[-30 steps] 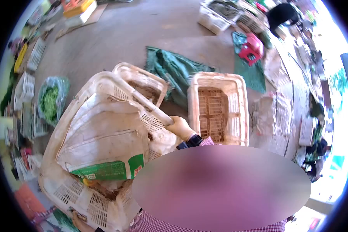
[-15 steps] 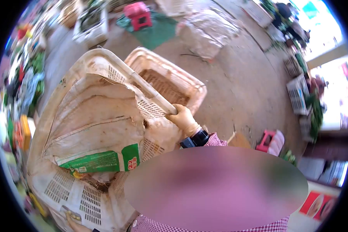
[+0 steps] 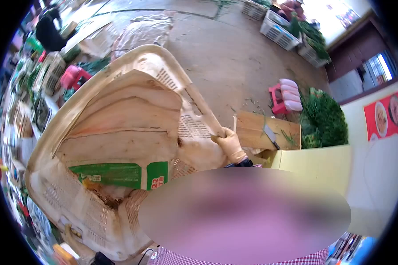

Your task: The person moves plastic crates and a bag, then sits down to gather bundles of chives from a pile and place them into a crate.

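Note:
A large, dirty white plastic basket (image 3: 159, 66) fills the left and middle of the view, its opening turned toward me. Flattened cardboard (image 3: 124, 110) with a green printed band (image 3: 115, 173) lies inside it, with brown dirt near the bottom. My right hand (image 3: 231, 145), in a pale glove, is closed round the rim at the basket's right side. At the lower left, my left hand (image 3: 73, 237) has its fingers hooked into the handle slot of the opposite side. A blurred oval hides the area before my body.
A wooden board (image 3: 252, 128) with a cleaver (image 3: 271, 136) lies right of the basket. Beyond are a pink stool (image 3: 277, 98) with a cushion, leafy greens (image 3: 325, 119), and a yellowish panel (image 3: 318, 165). Crates (image 3: 278, 33) and a person (image 3: 292, 9) are at the back right.
The view has swung to the right with the basket still in both hands. The empty crates on the floor have left the view, and the board, cleaver and greens have come in.

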`<state>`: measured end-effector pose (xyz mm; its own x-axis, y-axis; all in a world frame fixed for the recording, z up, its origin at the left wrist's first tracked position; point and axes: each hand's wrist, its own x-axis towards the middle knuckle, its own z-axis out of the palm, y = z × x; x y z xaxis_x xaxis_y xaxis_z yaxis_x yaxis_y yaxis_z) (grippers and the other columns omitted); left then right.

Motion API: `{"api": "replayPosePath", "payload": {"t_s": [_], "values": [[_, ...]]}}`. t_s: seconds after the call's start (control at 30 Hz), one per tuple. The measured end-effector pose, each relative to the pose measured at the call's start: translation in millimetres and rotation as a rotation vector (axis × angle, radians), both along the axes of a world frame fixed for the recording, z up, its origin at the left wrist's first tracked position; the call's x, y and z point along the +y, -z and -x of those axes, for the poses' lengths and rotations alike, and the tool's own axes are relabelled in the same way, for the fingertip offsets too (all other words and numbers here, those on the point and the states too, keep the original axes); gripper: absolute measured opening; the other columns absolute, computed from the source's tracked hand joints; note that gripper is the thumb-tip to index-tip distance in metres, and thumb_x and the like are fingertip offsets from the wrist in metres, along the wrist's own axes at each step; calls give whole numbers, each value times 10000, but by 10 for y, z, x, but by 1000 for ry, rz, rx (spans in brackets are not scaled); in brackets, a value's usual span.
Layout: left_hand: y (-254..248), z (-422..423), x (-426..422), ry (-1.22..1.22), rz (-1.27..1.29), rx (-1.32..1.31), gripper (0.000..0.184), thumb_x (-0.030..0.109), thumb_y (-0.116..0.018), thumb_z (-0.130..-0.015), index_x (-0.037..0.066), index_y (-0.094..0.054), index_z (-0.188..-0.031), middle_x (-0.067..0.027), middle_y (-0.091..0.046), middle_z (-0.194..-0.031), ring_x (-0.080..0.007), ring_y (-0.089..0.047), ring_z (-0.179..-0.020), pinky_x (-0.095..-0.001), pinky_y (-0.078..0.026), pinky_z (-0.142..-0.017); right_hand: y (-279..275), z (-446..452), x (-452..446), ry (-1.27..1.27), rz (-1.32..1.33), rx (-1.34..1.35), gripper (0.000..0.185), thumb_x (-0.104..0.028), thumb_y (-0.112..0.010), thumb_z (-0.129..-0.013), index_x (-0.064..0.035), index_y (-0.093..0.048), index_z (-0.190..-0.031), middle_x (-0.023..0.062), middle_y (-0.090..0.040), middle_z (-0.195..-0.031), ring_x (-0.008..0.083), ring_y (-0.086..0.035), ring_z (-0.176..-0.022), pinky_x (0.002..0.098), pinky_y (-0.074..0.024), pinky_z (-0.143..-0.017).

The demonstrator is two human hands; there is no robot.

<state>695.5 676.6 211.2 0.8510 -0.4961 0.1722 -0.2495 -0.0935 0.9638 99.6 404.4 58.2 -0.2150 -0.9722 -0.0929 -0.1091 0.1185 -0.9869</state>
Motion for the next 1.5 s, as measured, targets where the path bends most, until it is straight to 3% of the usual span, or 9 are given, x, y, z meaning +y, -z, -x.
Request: {"api": "replayPosePath", "payload": {"t_s": [0.17,0.23,0.43,0.63,0.9,1.07,1.13,1.3,1.5], "values": [[-673,277,-1348,193,-142,40,119,222,-660,-905,139,-616,-834,72,-434,-637,-49,-393,-535,-210,-303,-500,-18,584,845,270,-41,-90,299,-103,-776,-798,5,-702,-1067,11,-711,-920,98,-621,-833,272,-512,-773],[-715,-364,-1910,303,-179,78,118,220,-665,-895,140,-614,-826,72,-429,-615,-52,-381,-494,-215,-300,-466,-85,346,863,340,-47,-95,289,-91,-773,-800,9,-709,-1064,17,-714,-931,96,-621,-844,270,-511,-777],[-842,613,-3251,606,-270,52,115,189,-677,-866,88,-624,-849,42,-472,-587,-70,-418,-450,-228,-327,-430,294,775,1559,618,-121,-167,327,-80,-764,-808,19,-705,-1114,37,-724,-992,132,-642,-874,282,-518,-802],[-352,2186,-4395,886,-328,-61,88,139,-636,-882,66,-648,-835,35,-505,-603,-66,-436,-470,-227,-328,-450,946,1270,2079,896,-185,-309,359,-29,-738,-802,37,-688,-1152,81,-731,-1045,169,-666,-919,311,-525,-847],[330,3992,-6029,1210,-429,-61,80,125,-660,-856,54,-666,-820,21,-569,-631,-78,-478,-463,-251,-343,-427,899,1273,2160,1076,-549,-151,360,-104,-755,-827,56,-680,-1141,100,-727,-998,179,-662,-887,326,-529,-818],[1063,5330,-6650,1371,-538,-166,131,152,-687,-843,29,-654,-813,15,-537,-582,-90,-458,-438,-265,-338,-424,1896,1106,2372,1254,-442,-434,432,-57,-717,-877,83,-582,-1262,146,-667,-1169,234,-645,-977,354,-525,-854],[1044,5640,-6760,1397,-579,-124,142,143,-698,-832,6,-668,-856,6,-548,-607,-95,-470,-461,-263,-345,-442,1423,1049,2274,1284,-492,-464,448,-70,-728,-880,83,-578,-1274,142,-666,-1170,236,-642,-990,357,-523,-865],[1457,6530,-7102,1506,-593,-247,203,162,-709,-826,-10,-694,-933,-11,-574,-644,-108,-503,-507,-274,-378,-481,2223,633,2469,1321,-512,-433,450,-122,-759,-885,88,-590,-1246,136,-665,-1163,223,-628,-991,358,-511,-881],[1664,7015,-7578,1553,-639,-420,307,238,-697,-844,6,-714,-1045,-27,-617,-679,-117,-562,-566,-281,-443,-543,1804,681,1955,1347,-500,-514,395,-130,-761,-880,90,-624,-1178,121,-678,-1122,213,-619,-947,343,-497,-864]]}}
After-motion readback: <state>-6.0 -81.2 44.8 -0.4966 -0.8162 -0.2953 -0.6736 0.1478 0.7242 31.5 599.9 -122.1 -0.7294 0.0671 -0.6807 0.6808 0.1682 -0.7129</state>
